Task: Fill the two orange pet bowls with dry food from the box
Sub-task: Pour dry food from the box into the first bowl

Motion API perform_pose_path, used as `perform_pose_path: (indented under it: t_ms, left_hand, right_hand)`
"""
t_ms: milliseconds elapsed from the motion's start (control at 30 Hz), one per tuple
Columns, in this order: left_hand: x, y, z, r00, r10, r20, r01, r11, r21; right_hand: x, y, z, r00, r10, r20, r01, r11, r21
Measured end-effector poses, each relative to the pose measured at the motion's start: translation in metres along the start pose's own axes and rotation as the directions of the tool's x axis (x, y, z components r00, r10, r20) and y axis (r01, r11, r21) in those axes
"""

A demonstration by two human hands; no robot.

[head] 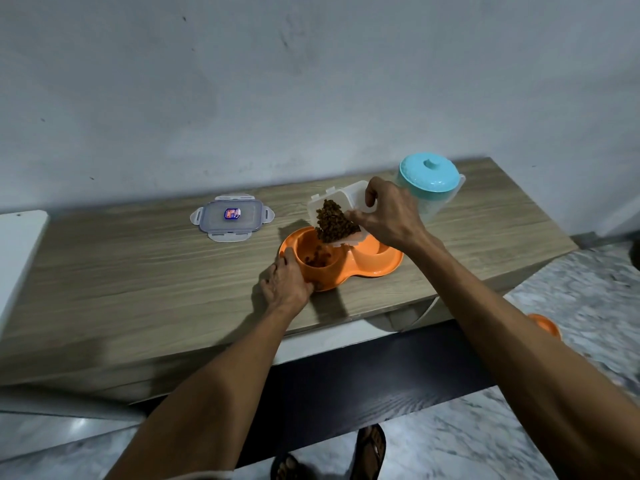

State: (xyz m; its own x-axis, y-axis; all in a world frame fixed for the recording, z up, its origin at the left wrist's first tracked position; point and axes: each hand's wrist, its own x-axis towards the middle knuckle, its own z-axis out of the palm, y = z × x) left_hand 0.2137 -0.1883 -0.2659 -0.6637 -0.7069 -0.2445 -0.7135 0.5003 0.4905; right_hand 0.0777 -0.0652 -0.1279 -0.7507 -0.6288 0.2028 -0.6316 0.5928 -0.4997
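Right hand (388, 216) fingers clamped on tilted box (337, 211), kibble (334, 221) spilling into left bowl (317, 259). Left hand (285, 284) fingers wrapped on orange double bowl's near-left rim.

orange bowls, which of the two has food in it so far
The left bowl, under the tilted box and steadied by the left hand; brown dry food lies in its bottom. The right bowl looks empty, though it is partly hidden.

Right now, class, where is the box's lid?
In the head view, the lid lies flat on the wooden table, toward the wall, left of the orange double bowl and apart from both hands.
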Motion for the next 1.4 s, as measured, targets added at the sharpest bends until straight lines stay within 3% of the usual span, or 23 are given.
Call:
perform_pose_path:
  t_ms: [967,1200,1400]
  left_hand:
    - [-0.002,0.0,0.0,1.0,0.009,-0.01,-0.009,1.0,0.005]
    - [-0.001,0.0,0.001,1.0,0.016,-0.022,-0.016,1.0,0.014]
    - [-0.002,0.001,0.001,1.0,0.014,-0.021,-0.014,1.0,-0.007]
  right_hand:
    - [-0.004,0.005,0.004,1.0,0.004,-0.028,-0.005,1.0,-0.009]
    - [-0.002,0.017,-0.001,0.985,0.173,-0.019,-0.169,0.977,0.132]
    - [0.01,0.037,-0.002,0.919,0.392,0.048,-0.386,0.864,0.323]
